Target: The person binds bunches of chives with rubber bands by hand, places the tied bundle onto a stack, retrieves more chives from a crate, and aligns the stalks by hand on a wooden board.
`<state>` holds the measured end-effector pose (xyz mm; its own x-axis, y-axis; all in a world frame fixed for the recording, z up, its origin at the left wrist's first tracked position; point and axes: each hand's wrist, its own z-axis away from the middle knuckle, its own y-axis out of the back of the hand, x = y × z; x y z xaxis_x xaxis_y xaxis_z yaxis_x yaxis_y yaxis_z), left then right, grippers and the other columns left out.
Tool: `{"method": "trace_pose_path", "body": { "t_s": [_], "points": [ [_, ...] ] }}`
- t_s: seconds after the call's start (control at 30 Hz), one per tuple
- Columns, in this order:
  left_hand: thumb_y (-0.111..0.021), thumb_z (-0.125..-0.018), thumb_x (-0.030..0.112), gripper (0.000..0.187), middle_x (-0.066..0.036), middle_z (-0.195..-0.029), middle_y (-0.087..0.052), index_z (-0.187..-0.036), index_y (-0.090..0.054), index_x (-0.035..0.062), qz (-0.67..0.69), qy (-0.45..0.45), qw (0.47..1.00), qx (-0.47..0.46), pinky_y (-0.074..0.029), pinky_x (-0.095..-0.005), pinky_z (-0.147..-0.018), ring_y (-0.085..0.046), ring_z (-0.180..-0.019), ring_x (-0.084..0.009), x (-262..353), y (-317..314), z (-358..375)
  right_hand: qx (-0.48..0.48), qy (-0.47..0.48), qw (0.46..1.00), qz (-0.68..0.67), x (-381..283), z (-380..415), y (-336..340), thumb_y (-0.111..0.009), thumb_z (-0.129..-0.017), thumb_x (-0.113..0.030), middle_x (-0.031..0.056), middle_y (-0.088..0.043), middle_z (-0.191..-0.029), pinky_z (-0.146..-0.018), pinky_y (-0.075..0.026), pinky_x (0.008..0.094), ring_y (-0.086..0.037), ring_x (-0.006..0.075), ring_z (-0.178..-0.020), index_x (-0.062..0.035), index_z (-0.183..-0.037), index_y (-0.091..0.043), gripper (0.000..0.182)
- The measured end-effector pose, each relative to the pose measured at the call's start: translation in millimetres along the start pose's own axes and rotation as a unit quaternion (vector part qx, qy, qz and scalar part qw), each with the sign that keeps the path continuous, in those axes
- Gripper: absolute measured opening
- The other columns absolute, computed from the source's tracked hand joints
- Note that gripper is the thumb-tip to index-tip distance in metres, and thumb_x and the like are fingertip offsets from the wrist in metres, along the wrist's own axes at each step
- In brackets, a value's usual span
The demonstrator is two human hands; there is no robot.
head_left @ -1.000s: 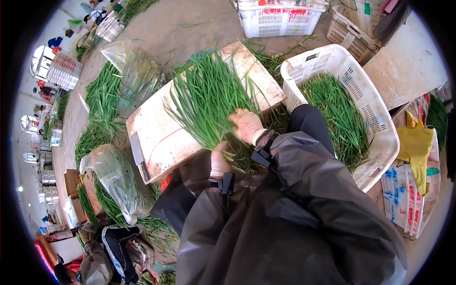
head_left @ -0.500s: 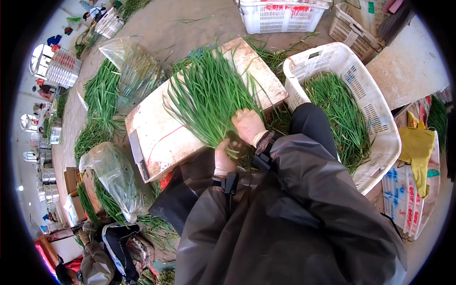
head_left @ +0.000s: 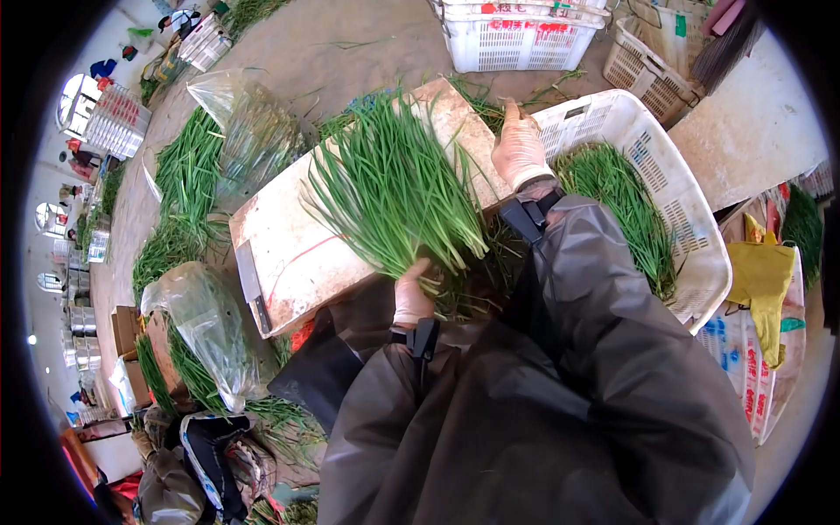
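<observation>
My left hand, in a pale glove, grips the stem end of a bunch of green chives that fans out across a stained white board. My right hand, also gloved, is lifted off the bunch and hovers by the near rim of a white plastic crate. Its fingers are loosely spread and hold nothing. More chives lie inside that crate. A cleaver rests on the board's left edge.
Loose chive piles and clear plastic bags lie on the floor to the left. More white crates stand at the back. Yellow gloves rest on sacks at the right. Cardboard boxes sit at lower left.
My right hand has let go of the bunch and moved up and right toward the crate. My left hand still holds the stems.
</observation>
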<state>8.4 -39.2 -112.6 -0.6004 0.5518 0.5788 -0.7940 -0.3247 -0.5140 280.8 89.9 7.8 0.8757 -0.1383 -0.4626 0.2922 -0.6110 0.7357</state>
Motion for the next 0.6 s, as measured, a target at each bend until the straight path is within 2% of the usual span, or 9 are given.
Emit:
{"method": "trace_pose_path", "body": {
  "t_s": [0.03, 0.1, 0.13, 0.2, 0.23, 0.3, 0.37, 0.57, 0.6],
  "points": [
    [-0.068, -0.094, 0.016, 0.017, -0.006, -0.101, -0.07, -0.108, -0.066, 0.0063, -0.004, 0.008, 1.0, -0.005, -0.054, -0.0446, -0.084, -0.067, -0.099, -0.0268, -1.2, 0.1, -1.8, 0.069, 0.053, 0.991, 0.107, 3.9, -3.0, -1.7, -0.063, -0.091, -0.011, 0.0194, -0.072, -0.103, -0.082, -0.056, 0.0495, -0.07, 0.0395, -0.093, -0.0072, -0.14, -0.051, 0.05],
    [-0.067, -0.095, 0.017, 0.018, -0.008, -0.108, -0.072, -0.108, -0.066, 0.0062, -0.01, 0.024, 1.0, -0.017, -0.054, -0.0459, -0.085, -0.067, -0.106, -0.0291, -3.8, -0.9, -7.6, -0.214, -0.01, 0.966, 0.144, 5.0, 4.3, 12.5, -0.063, -0.091, -0.016, 0.018, -0.072, -0.106, -0.084, -0.057, 0.0479, -0.071, 0.037, -0.096, -0.0093, -0.138, -0.052, 0.049],
    [-0.064, -0.096, 0.019, 0.017, -0.008, -0.107, -0.072, -0.108, -0.066, 0.0068, -0.01, 0.03, 0.999, -0.008, -0.054, -0.0467, -0.084, -0.067, -0.101, -0.0284, -6.0, -3.3, -9.2, -0.212, 0.015, 0.971, 0.108, 4.6, 15.1, 16.1, -0.062, -0.093, -0.021, 0.0185, -0.073, -0.107, -0.084, -0.057, 0.0476, -0.071, 0.0375, -0.097, -0.0076, -0.134, -0.055, 0.044],
    [-0.063, -0.096, 0.02, 0.017, -0.008, -0.108, -0.072, -0.107, -0.066, 0.0072, 0.0, 0.027, 0.999, -0.022, -0.054, -0.0464, -0.084, -0.066, -0.098, -0.0275, -12.2, -5.7, -15.2, -0.294, -0.012, 0.953, 0.066, -7.8, 41.6, 29.4, -0.059, -0.091, -0.017, 0.0153, -0.074, -0.103, -0.085, -0.057, 0.046, -0.072, 0.0358, -0.096, -0.0088, -0.105, -0.07, 0.019],
    [-0.063, -0.097, 0.02, 0.017, -0.009, -0.108, -0.072, -0.107, -0.066, 0.0073, 0.003, 0.027, 0.999, -0.029, -0.054, -0.0463, -0.084, -0.066, -0.097, -0.027, -15.9, -5.8, -18.6, -0.285, 0.06, 0.956, 0.042, -8.2, 58.7, 21.7, -0.059, -0.094, -0.025, 0.0162, -0.074, -0.098, -0.085, -0.057, 0.0473, -0.072, 0.0379, -0.093, -0.01, -0.101, -0.073, 0.021],
    [-0.061, -0.097, 0.02, 0.017, -0.007, -0.109, -0.072, -0.108, -0.067, 0.0086, -0.014, 0.051, 0.998, -0.041, -0.052, -0.0465, -0.087, -0.065, -0.095, -0.0257, -16.3, -8.6, -17.0, -0.349, 0.075, 0.934, -0.004, 1.2, 95.5, 5.3, -0.063, -0.093, -0.044, 0.0159, -0.075, -0.098, -0.086, -0.056, 0.0477, -0.071, 0.038, -0.095, -0.0087, -0.101, -0.075, 0.038],
    [-0.062, -0.097, 0.021, 0.019, -0.006, -0.111, -0.072, -0.11, -0.068, 0.0088, -0.017, 0.068, 0.996, -0.057, -0.051, -0.0465, -0.09, -0.065, -0.097, -0.0259, -7.4, -24.2, -1.6, -0.459, 0.031, 0.886, 0.048, -29.2, 101.5, 35.3, -0.066, -0.091, -0.043, 0.0152, -0.075, -0.099, -0.086, -0.056, 0.0458, -0.071, 0.0369, -0.097, -0.0089, -0.097, -0.075, 0.036],
    [-0.064, -0.095, 0.018, 0.026, -0.007, -0.118, -0.071, -0.119, -0.068, 0.0093, 0.028, 0.061, 0.993, -0.102, -0.049, -0.0506, -0.099, -0.064, -0.106, -0.0264, -8.1, -34.7, 6.6, -0.425, 0.044, 0.904, -0.005, -9.2, 115.0, 1.5, -0.069, -0.084, -0.032, 0.0158, -0.074, -0.099, -0.084, -0.055, 0.0495, -0.07, 0.0371, -0.097, -0.0126, -0.101, -0.076, 0.027],
    [-0.064, -0.095, 0.017, 0.026, -0.007, -0.118, -0.071, -0.119, -0.068, 0.0091, 0.03, 0.058, 0.992, -0.105, -0.049, -0.0512, -0.1, -0.064, -0.108, -0.0265, -8.4, -33.8, 6.0, -0.411, 0.073, 0.908, -0.023, -8.4, 112.1, 6.7, -0.069, -0.086, -0.026, 0.014, -0.075, -0.093, -0.079, -0.057, 0.044, -0.073, 0.031, -0.088, -0.0077, -0.103, -0.075, 0.025]
  ]
}}
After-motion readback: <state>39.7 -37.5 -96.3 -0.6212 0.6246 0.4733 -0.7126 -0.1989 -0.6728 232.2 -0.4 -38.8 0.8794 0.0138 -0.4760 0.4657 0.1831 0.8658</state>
